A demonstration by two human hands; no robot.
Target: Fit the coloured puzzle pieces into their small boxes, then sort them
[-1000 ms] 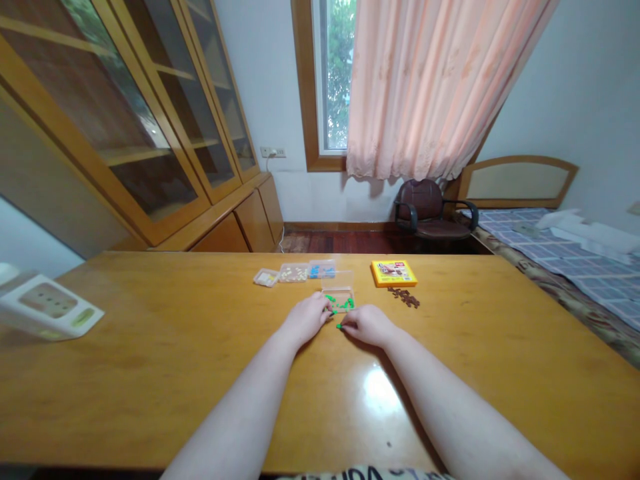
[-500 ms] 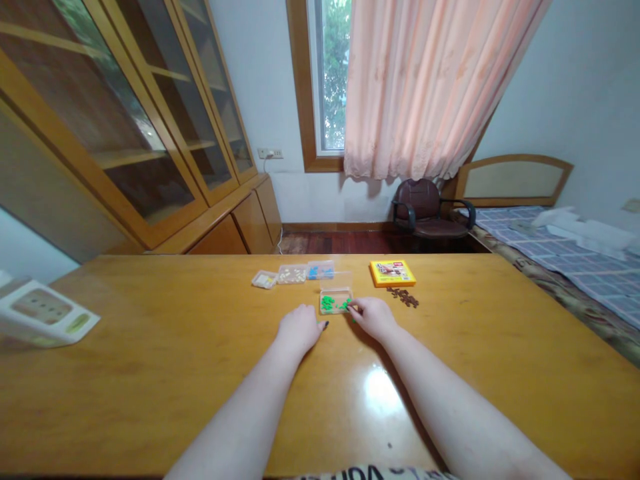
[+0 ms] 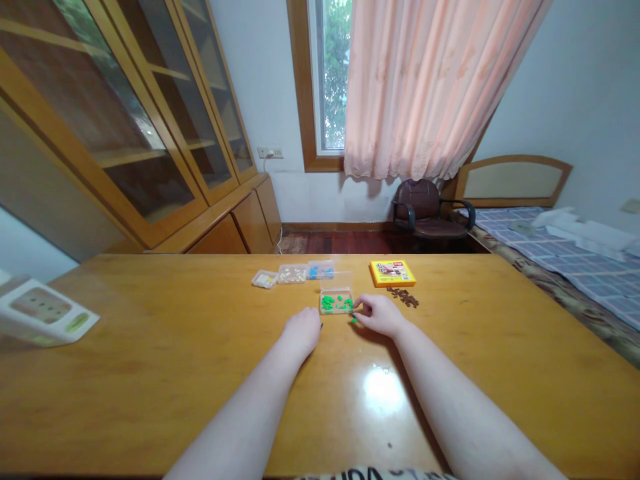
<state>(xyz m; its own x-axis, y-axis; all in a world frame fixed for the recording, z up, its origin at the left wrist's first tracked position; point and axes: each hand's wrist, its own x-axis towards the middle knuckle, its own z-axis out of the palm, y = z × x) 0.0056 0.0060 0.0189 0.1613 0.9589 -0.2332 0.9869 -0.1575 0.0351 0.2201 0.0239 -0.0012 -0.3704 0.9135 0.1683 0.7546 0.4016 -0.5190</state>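
Observation:
A small clear plastic box (image 3: pixel 336 302) with its lid up holds several bright green pieces. My right hand (image 3: pixel 381 313) rests on the wooden table (image 3: pixel 150 347) just right of the box, fingers pinched at a green piece (image 3: pixel 354 321) by the box's near right corner. My left hand (image 3: pixel 303 331) lies curled on the table just in front of the box's left side, touching nothing that I can see.
Behind the box stand three small clear boxes (image 3: pixel 293 273) with white and blue pieces. A yellow box (image 3: pixel 392 273) and a heap of brown pieces (image 3: pixel 403 297) lie to the right. A white carton (image 3: pixel 43 319) sits at the far left.
Both hands were together in front of the box with loose green pieces. My left hand pulled back; my right hand moved to the box's right side. Most green pieces now lie inside.

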